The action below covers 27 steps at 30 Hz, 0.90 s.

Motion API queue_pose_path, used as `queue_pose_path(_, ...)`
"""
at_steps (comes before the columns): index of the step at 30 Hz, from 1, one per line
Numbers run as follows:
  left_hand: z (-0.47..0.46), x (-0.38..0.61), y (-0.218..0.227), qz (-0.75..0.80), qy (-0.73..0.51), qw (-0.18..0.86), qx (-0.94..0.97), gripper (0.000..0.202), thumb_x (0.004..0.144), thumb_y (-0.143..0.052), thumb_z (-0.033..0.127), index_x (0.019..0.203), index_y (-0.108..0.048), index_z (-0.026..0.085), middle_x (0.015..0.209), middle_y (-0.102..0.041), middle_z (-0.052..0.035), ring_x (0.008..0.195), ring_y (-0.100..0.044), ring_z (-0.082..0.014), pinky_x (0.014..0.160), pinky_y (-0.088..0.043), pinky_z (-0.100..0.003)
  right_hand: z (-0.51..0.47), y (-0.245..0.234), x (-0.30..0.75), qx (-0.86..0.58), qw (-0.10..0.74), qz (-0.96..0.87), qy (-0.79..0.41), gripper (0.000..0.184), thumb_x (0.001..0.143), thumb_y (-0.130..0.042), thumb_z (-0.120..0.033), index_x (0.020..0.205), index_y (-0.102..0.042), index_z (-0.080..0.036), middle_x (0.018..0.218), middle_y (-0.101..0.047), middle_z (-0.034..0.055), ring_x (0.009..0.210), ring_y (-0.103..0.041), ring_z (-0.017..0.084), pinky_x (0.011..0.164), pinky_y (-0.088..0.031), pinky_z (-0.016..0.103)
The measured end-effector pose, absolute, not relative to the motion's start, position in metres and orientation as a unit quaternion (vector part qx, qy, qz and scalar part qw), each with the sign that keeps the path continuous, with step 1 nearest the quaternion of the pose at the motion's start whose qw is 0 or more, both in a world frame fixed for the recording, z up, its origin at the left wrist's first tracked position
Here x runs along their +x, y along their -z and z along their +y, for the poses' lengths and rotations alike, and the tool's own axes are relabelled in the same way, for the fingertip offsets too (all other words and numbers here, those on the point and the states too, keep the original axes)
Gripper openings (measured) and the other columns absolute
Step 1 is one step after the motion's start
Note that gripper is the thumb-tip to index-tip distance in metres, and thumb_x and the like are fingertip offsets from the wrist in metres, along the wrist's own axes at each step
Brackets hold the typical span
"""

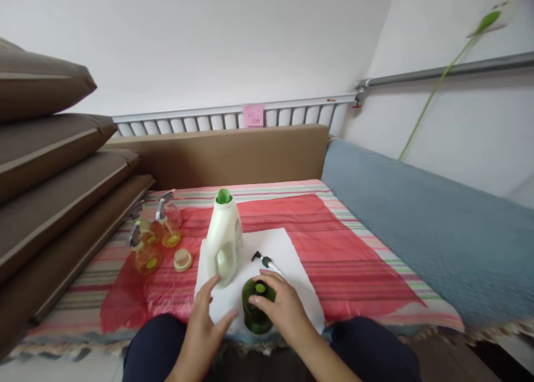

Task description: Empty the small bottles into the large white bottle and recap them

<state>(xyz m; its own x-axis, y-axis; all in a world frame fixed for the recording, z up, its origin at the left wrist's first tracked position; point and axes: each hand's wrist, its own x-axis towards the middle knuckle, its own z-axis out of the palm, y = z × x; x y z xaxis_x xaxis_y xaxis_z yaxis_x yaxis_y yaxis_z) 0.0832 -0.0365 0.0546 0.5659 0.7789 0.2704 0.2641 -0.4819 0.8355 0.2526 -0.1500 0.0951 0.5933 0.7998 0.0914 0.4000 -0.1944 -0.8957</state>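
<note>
My right hand (280,304) is closed round the top of a dark green bottle (255,314) that stands on a white sheet (287,254). My left hand (204,321) hovers open just left of that bottle, fingers spread, close to a pale green detergent jug (225,243) with an open green spout. A black-and-white pump head (263,261) lies on the sheet behind the green bottle.
Three yellow-tinted pump bottles (152,234) and a small round cap (182,259) sit on a red plastic sheet (342,243) over a striped cloth. Brown cushions (50,165) are stacked at the left, a grey-blue mat (417,215) lies at the right. My knees are at the near edge.
</note>
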Motion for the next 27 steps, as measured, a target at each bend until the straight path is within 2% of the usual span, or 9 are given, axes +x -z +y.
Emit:
queue_pose_path(3, -0.068, 0.084, -0.046, 0.307, -0.325, 0.405, 0.797, 0.074, 0.067, -0.073, 0.037, 0.13, -0.038, 0.02, 0.134, -0.048, -0.0154, 0.127, -0.041, -0.0325, 0.106, -0.033, -0.052, -0.14, -0.103, 0.231, -0.748, 0.463, -0.431, -0.201, 0.032, 0.064, -0.071, -0.027, 0.096, -0.07, -0.024, 0.123, -0.057, 0.0076, 0.115, -0.051, 0.027, 0.102, -0.035, 0.041)
queue_pose_path(5, -0.078, 0.085, -0.041, 0.325, -0.34, 0.416, 0.779, 0.081, 0.063, -0.076, 0.037, 0.131, -0.037, 0.018, 0.134, -0.047, -0.0171, 0.128, -0.041, -0.034, 0.107, -0.031, -0.053, -0.135, -0.107, 0.218, -0.748, 0.445, -0.451, -0.196, 0.031, 0.064, -0.072, -0.027, 0.096, -0.07, -0.025, 0.122, -0.057, 0.0075, 0.114, -0.051, 0.027, 0.101, -0.036, 0.041)
queue_pose_path(12, -0.078, 0.073, -0.035, 0.366, -0.384, 0.443, 0.723, 0.078, 0.066, -0.072, 0.037, 0.132, -0.035, 0.017, 0.136, -0.045, -0.0173, 0.127, -0.042, -0.0325, 0.107, -0.033, -0.051, -0.129, -0.118, 0.183, -0.719, 0.438, -0.512, -0.169, 0.033, 0.063, -0.075, -0.027, 0.096, -0.07, -0.025, 0.112, -0.062, 0.0071, 0.105, -0.055, 0.027, 0.096, -0.04, 0.042)
queue_pose_path(15, -0.071, 0.06, -0.041, 0.374, -0.385, 0.449, 0.715, 0.082, 0.062, -0.075, 0.036, 0.131, -0.035, 0.018, 0.135, -0.046, -0.0162, 0.127, -0.042, -0.0327, 0.108, -0.032, -0.051, -0.125, -0.116, 0.197, -0.664, 0.474, -0.541, -0.206, 0.033, 0.07, -0.069, -0.03, 0.103, -0.067, -0.025, 0.112, -0.063, 0.0062, 0.103, -0.057, 0.025, 0.091, -0.044, 0.038)
queue_pose_path(17, -0.061, 0.047, -0.049, 0.388, -0.389, 0.44, 0.71, 0.086, 0.059, -0.077, 0.035, 0.132, -0.034, 0.018, 0.134, -0.046, -0.0159, 0.127, -0.042, -0.0327, 0.108, -0.03, -0.051, -0.119, -0.108, 0.225, -0.673, 0.472, -0.525, -0.22, 0.035, 0.079, -0.058, -0.034, 0.113, -0.062, -0.024, 0.109, -0.065, 0.006, 0.097, -0.06, 0.022, 0.083, -0.049, 0.034)
queue_pose_path(19, -0.051, 0.032, -0.06, 0.406, -0.398, 0.423, 0.706, 0.088, 0.059, -0.077, 0.034, 0.133, -0.032, 0.018, 0.134, -0.046, -0.0153, 0.126, -0.043, -0.0318, 0.109, -0.029, -0.05, -0.11, -0.095, 0.263, -0.77, 0.386, -0.482, -0.159, 0.035, 0.083, -0.05, -0.038, 0.114, -0.06, -0.023, 0.108, -0.065, 0.0059, 0.093, -0.062, 0.02, 0.081, -0.05, 0.032)
queue_pose_path(22, -0.039, 0.011, -0.079, 0.431, -0.421, 0.397, 0.693, 0.087, 0.058, -0.078, 0.033, 0.132, -0.034, 0.019, 0.133, -0.048, -0.0139, 0.125, -0.044, -0.0308, 0.108, -0.03, -0.049, -0.092, -0.071, 0.313, -0.831, 0.284, -0.461, -0.127, 0.033, 0.074, -0.057, -0.029, 0.105, -0.064, -0.017, 0.107, -0.064, 0.0145, 0.095, -0.061, 0.028, 0.086, -0.046, 0.041)
queue_pose_path(24, -0.035, 0.002, -0.09, 0.443, -0.432, 0.387, 0.684, 0.084, 0.057, -0.078, 0.032, 0.13, -0.038, 0.019, 0.131, -0.051, -0.0133, 0.123, -0.046, -0.0309, 0.107, -0.031, -0.048, -0.081, -0.057, 0.331, -0.851, 0.218, -0.464, -0.114, 0.026, 0.069, -0.06, -0.027, 0.091, -0.066, -0.013, 0.097, -0.065, 0.0193, 0.093, -0.061, 0.035, 0.083, -0.044, 0.048)
queue_pose_path(27, -0.036, -0.005, -0.102, 0.447, -0.437, 0.377, 0.683, 0.079, 0.056, -0.078, 0.031, 0.127, -0.044, 0.019, 0.128, -0.054, -0.0131, 0.121, -0.048, -0.0311, 0.106, -0.033, -0.048, -0.074, -0.043, 0.338, -0.86, 0.143, -0.477, -0.114, 0.008, 0.065, -0.061, -0.023, 0.068, -0.063, -0.016, 0.079, -0.066, 0.0167, 0.079, -0.063, 0.036, 0.071, -0.045, 0.046)
